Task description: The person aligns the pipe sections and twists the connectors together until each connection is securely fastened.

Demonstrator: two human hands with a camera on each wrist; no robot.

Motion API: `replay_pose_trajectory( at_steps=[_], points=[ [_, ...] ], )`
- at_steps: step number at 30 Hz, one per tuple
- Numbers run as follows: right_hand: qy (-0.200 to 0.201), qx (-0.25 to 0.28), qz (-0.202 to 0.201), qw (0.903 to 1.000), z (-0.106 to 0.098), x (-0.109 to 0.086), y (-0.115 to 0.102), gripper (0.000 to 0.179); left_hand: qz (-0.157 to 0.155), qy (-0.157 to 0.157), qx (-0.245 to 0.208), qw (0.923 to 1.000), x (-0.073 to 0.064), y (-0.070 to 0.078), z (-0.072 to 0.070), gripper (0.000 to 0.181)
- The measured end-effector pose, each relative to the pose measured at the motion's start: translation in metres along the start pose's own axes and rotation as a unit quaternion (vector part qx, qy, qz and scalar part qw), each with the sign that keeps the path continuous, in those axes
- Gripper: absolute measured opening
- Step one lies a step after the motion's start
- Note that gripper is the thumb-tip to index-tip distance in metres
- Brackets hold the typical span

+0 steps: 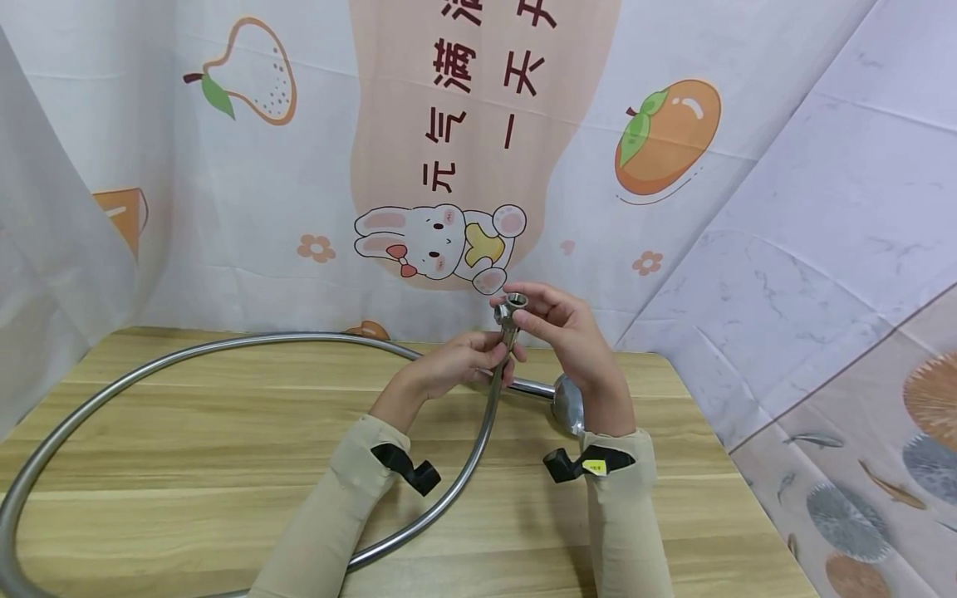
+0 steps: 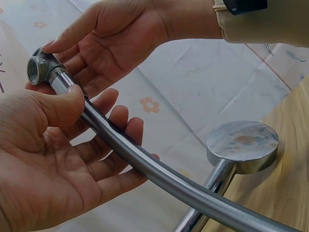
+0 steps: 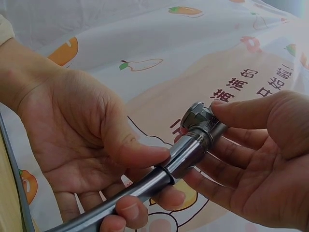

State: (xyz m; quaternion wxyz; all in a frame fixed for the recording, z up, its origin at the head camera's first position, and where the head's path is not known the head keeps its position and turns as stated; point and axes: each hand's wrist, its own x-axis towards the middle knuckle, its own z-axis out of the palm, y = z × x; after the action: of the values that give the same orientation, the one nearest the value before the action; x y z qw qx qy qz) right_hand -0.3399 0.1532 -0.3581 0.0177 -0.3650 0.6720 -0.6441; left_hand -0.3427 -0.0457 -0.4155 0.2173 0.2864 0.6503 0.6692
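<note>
A flexible metal shower hose point(image 1: 473, 465) rises from the table to a silver angled pipe fitting point(image 1: 512, 309) at its end. The fitting's threaded opening faces the camera in the left wrist view. My left hand point(image 1: 454, 365) grips the hose end just below the fitting, thumb on one side and curled fingers on the other. With thumb and fingers, my right hand point(image 1: 574, 336) pinches the fitting point(image 3: 197, 118) from the right. Behind the hands, a chrome shower head point(image 2: 244, 150) with a straight handle point(image 2: 219, 176) lies on the table; my right wrist partly hides it in the head view.
The hose forms a wide loop over the left of the wooden table point(image 1: 247, 448) and runs out at the lower frame edge. A printed curtain point(image 1: 314, 166) hangs behind the table, with more cloth point(image 1: 837, 208) along the right side.
</note>
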Motion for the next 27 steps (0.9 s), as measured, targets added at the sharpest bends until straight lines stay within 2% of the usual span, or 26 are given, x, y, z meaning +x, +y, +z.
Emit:
replay_pose_trajectory(
  at_steps=[9, 27],
  points=[
    [-0.001, 0.007, -0.012, 0.9999, 0.0013, 0.0014, 0.0036, 0.034, -0.006, 0.006, 0.002, 1.0, 0.0002, -0.0004, 0.0004, 0.03],
    [0.021, 0.004, -0.006, 0.9998, 0.0002, 0.0009, 0.0028, 0.03, -0.002, 0.0, 0.006, 1.0, 0.0004, -0.0008, 0.0008, 0.031]
  ],
)
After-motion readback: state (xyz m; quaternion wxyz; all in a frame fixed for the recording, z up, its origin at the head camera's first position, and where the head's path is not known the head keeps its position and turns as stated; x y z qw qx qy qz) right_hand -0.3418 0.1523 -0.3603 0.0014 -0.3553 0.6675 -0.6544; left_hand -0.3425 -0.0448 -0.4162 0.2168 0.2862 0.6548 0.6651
